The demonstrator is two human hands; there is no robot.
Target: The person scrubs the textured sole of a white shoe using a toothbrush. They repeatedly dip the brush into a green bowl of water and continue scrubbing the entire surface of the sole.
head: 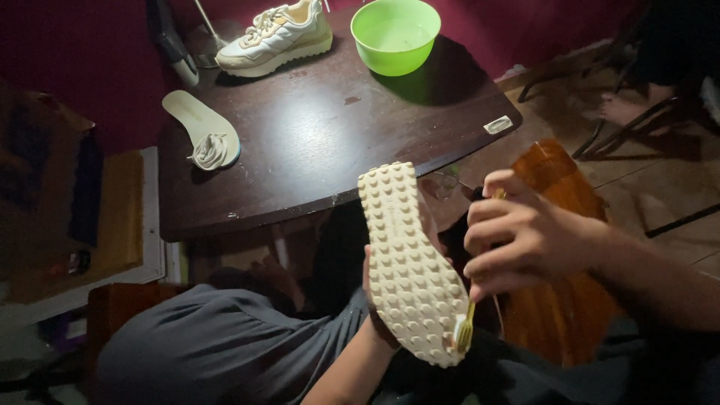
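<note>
Cream sneaker (409, 259) held sole-up over the lap, left hand (373, 289) gripping it from behind; right hand (525, 236) clamps a toothbrush (465, 330), bristles touching the heel tread

The shoe (409, 259) is a cream sneaker held sole-up, its studded outsole facing the camera, toe end pointing toward the dark wooden table (315, 142) and heel end lowest, below the table's near edge. The toothbrush (465, 330) has a yellow-green handle and a pale head; it stands nearly upright, its bristles touching the outsole's right edge near the heel, farther from the table than the toe.
</note>
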